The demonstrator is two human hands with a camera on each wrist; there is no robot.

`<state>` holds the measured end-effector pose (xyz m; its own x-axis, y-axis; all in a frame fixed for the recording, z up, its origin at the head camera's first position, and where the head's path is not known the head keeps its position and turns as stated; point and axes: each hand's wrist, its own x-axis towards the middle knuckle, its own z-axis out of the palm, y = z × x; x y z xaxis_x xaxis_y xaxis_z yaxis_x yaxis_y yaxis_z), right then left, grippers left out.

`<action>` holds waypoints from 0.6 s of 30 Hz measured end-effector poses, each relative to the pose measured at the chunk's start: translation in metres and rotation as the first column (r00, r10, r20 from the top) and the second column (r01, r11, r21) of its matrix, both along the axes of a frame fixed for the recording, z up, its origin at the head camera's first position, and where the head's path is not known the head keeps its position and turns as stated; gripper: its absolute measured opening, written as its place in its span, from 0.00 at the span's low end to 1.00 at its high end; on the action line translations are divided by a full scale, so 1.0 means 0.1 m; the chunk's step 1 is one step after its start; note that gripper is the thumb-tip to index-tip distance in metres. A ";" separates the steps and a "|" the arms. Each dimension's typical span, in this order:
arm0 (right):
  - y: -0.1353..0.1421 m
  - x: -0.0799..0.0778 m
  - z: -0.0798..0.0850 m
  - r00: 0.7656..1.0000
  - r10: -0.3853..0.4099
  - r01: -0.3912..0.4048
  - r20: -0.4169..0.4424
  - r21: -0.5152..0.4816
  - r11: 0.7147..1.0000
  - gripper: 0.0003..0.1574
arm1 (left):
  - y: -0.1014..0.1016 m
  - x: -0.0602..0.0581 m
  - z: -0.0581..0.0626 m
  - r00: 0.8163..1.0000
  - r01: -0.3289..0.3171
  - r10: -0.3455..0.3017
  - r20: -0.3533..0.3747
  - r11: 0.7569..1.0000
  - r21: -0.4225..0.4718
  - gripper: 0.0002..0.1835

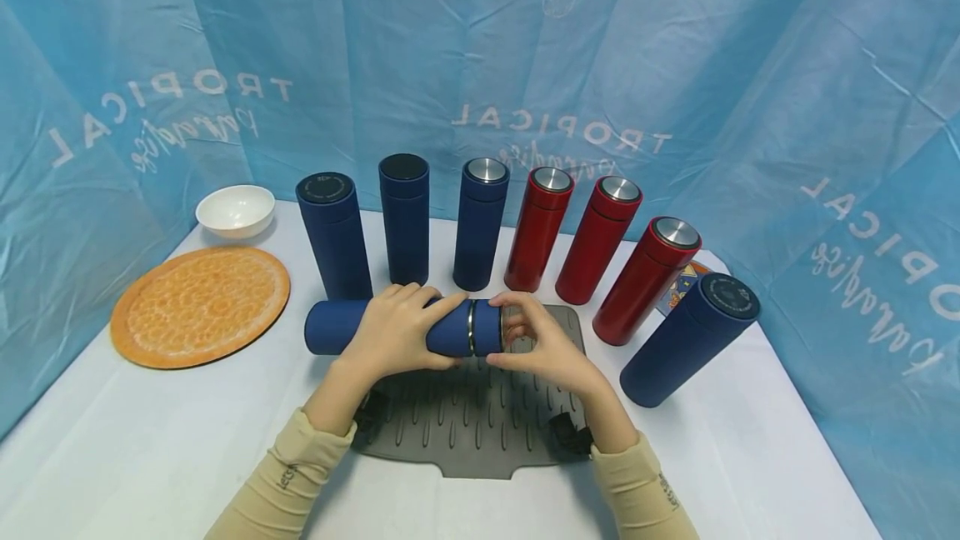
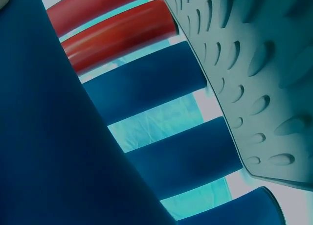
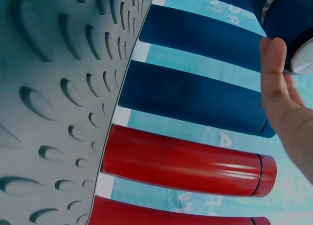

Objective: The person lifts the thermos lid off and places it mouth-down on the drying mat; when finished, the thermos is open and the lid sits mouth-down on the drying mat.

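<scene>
A blue thermos flask (image 1: 333,327) is held lying sideways above a dark grey ridged mat (image 1: 480,432). My left hand (image 1: 397,327) grips it round the middle of its body, fingers over the top and thumb below. At the right end my right hand (image 1: 543,344) holds the cap (image 1: 489,327) between fingers and thumb. A shiny ring shows between cap and body; whether they are apart I cannot tell. In the left wrist view the held flask (image 2: 58,137) fills the left side. The right wrist view shows the right thumb (image 3: 274,63) against the cap's rim.
Blue flasks (image 1: 405,223) and red flasks (image 1: 532,232) stand in an arc behind the mat, with another blue flask (image 1: 686,340) at the right. A white bowl (image 1: 236,219) and a round orange-brown mat (image 1: 202,307) lie left. A patterned item (image 1: 678,286) is partly hidden behind flasks.
</scene>
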<state>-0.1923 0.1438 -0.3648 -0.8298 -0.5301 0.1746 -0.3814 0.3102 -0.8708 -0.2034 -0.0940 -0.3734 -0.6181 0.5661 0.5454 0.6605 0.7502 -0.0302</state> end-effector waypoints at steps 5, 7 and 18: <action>0.05 -0.04 -0.06 0.981 0.043 -0.050 -0.189 -0.034 0.998 0.38 | 0.00 0.00 0.01 1.000 0.016 -0.016 0.021 0.999 0.038 0.45; 0.06 -0.04 -0.06 0.970 0.054 -0.065 -0.236 -0.038 0.997 0.37 | 0.00 0.01 0.02 0.999 0.022 -0.023 0.034 0.998 0.051 0.45; 0.09 -0.02 -0.05 0.926 0.125 -0.148 -0.357 -0.038 0.988 0.31 | -0.02 0.02 0.03 0.989 0.032 -0.040 0.140 0.997 0.066 0.46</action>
